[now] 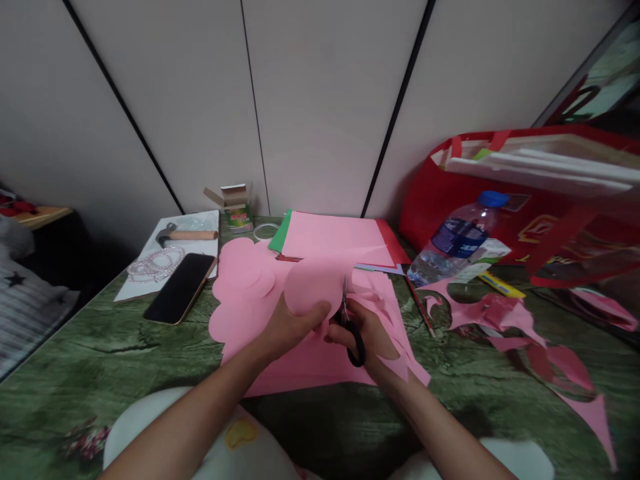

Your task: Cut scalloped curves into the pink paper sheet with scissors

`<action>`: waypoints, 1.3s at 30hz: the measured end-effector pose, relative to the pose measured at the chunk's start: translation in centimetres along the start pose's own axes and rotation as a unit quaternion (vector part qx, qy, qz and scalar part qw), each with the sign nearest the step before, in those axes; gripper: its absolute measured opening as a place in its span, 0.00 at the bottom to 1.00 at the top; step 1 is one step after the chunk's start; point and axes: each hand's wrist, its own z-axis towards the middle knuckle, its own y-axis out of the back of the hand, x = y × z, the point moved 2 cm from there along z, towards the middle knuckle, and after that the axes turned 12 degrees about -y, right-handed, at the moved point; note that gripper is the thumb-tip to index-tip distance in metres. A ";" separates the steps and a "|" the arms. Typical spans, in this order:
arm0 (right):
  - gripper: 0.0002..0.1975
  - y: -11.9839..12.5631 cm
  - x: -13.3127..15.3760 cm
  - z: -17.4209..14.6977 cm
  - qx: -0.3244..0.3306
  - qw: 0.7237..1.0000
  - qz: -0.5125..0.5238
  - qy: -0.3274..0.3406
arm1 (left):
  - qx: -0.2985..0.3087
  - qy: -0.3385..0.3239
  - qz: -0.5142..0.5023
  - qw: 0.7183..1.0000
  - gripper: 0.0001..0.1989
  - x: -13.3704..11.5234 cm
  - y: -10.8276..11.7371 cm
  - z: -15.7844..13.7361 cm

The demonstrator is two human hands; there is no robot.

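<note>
My left hand (295,325) grips a piece of pink paper (313,283) with a rounded edge, thumb on top. In my right hand (367,330) is a pair of scissors (357,347) with black handles. Their blades point away from me and meet the right edge of that paper. Beneath both hands lie larger pink sheets (300,370) on the table. Several cut pink paper circles (243,267) overlap to the left of my left hand. Narrow pink offcuts lie close by my right hand.
At left are a black phone (181,288), a hammer (193,235), a beaded string (156,264) and a small open box (237,208). Coloured paper (335,237) lies behind. To the right are a water bottle (453,233), a pencil (420,307), pink scraps (493,313) and a red bag (465,183).
</note>
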 end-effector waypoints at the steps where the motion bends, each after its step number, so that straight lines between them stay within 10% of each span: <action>1: 0.18 0.0 0.0 0.0 0.001 1.000 0.002 -0.002 | -0.001 0.000 -0.002 1.000 0.09 0.0 0.0 0.0; 39: 0.14 -0.1 0.0 -0.1 -0.019 0.999 0.021 -0.023 | -0.018 -0.055 -0.042 0.997 0.11 0.3 0.4 0.6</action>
